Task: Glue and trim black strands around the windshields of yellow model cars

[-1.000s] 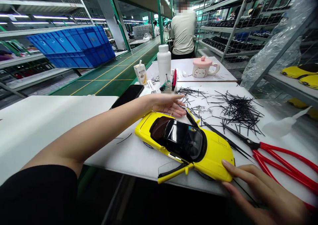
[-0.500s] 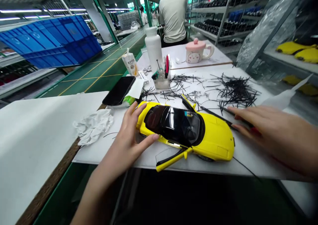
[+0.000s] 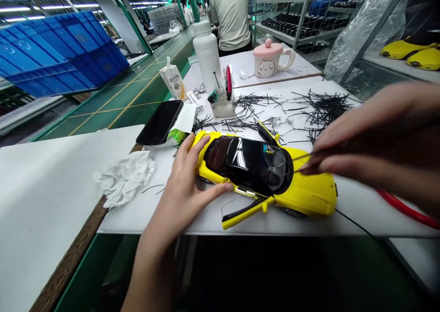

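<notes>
A yellow model car (image 3: 305,192) with a black roof and both doors swung open lies on the white board (image 3: 178,211). My left hand (image 3: 184,188) grips its rear end, thumb along the near side, fingers over the far side. My right hand (image 3: 374,137) hovers above the car's bonnet, fingers pinched on thin black tweezers (image 3: 304,156) whose tips point at the windscreen. A scatter of thin black strips (image 3: 323,110) lies behind the car.
Red-handled scissors (image 3: 405,208) lie at the right. A crumpled white tissue (image 3: 125,176), a black phone (image 3: 160,121), a drink carton (image 3: 173,82), a white bottle (image 3: 206,55), a small tool tub (image 3: 222,103) and a pink mug (image 3: 270,62) stand around. A person (image 3: 228,13) stands behind.
My left hand left the far side of the car and took hold of its rear. My right hand lifted off the table with the tweezers and came over the bonnet.
</notes>
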The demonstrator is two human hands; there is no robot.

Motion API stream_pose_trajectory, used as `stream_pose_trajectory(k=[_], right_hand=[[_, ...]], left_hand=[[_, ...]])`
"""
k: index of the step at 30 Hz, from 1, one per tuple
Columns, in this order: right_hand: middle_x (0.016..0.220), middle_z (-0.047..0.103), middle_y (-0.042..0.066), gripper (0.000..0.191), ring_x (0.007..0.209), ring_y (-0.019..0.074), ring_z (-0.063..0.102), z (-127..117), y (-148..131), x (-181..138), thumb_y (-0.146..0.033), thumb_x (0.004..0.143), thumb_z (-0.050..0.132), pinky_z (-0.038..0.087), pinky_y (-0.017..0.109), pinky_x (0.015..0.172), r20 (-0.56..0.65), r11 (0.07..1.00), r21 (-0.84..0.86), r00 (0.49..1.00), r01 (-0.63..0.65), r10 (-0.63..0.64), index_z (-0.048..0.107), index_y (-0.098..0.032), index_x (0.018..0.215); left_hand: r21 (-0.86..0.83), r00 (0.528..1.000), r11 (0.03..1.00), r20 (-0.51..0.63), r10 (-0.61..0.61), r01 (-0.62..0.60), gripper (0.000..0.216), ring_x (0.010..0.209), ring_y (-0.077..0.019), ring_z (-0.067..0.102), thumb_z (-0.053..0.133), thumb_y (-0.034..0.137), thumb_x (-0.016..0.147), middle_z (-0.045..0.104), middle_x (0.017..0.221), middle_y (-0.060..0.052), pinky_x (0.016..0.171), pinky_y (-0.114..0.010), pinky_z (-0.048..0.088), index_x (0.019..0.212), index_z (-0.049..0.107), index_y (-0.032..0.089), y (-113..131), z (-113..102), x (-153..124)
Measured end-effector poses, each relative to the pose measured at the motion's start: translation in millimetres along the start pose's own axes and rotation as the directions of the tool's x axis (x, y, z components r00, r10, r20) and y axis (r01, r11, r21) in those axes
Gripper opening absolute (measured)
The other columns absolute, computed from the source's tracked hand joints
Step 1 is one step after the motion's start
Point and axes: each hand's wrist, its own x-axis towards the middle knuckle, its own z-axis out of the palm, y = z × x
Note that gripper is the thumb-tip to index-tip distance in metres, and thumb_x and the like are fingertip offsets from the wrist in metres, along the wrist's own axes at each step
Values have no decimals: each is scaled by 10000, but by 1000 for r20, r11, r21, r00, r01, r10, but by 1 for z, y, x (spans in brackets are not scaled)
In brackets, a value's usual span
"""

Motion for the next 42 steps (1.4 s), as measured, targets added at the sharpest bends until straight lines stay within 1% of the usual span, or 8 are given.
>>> stream_pose_trajectory(k=[5,10,17,24,30,37,39,42], right_hand=[[833,748,-39,187,679,116,721,29,-29,17,-350,1021,587,513,169,565,135,951,242,965,190,-227,664,-241,890],[742,680,-51,105,590,79,613,46,-28,28,-179,941,677,433,166,542,192,932,320,952,171,-240,630,-201,850],[839,696,48,164,705,132,617,56,-29,36,-169,984,614,447,231,626,168,913,297,926,279,-338,635,-148,823],[723,705,-42,99,620,101,623,49,-33,55,-162,919,665,451,193,562,356,882,469,924,-49,-138,680,-200,829],[594,557,-74,133,543,84,509,43,-35,76,-148,849,725,355,187,465,600,765,548,796,-337,-79,670,-200,739],[672,619,-43,214,608,94,562,39,-26,70,-297,800,830,446,190,537,723,491,624,687,-608,-70,664,-165,776],[698,634,-27,240,638,109,588,31,-23,66,-333,795,848,470,198,561,703,495,630,710,-598,-36,675,-167,809],[728,634,-10,277,649,136,600,8,-11,62,-423,827,814,493,229,574,573,573,644,816,-507,77,658,-195,835]], left_hand=[[-17,999,999,-23,41,-41,796,1592,-278,220,749,523,908,260,1673,-160,1299,-477,242,1552,392,220,-6,6,-5],[1,1000,1000,-7,19,-19,766,1583,-274,238,730,496,930,254,1672,-128,1280,-501,295,1562,357,279,-7,8,-8],[29,998,998,-33,54,-53,775,1571,-279,272,719,485,942,257,1672,-121,1260,-509,339,1578,309,316,-10,10,-10],[89,977,988,-163,138,-125,773,1534,-335,329,773,401,915,389,1610,-145,1251,-569,339,1556,363,267,-10,10,-14],[210,874,913,-277,398,-350,638,1492,-296,375,732,182,927,572,1417,-144,1264,-478,323,1494,441,152,-2,7,-14],[281,740,785,-269,616,-552,420,1080,-190,640,645,-14,915,777,979,20,1273,-438,291,1275,632,201,10,11,-8],[279,735,782,-273,620,-557,349,985,-168,665,638,-10,926,770,919,27,1246,-397,319,1209,656,194,11,11,-7],[213,761,806,-266,592,-552,306,933,-146,656,609,-31,923,748,911,22,1183,-346,373,1128,654,192,14,7,-6]])
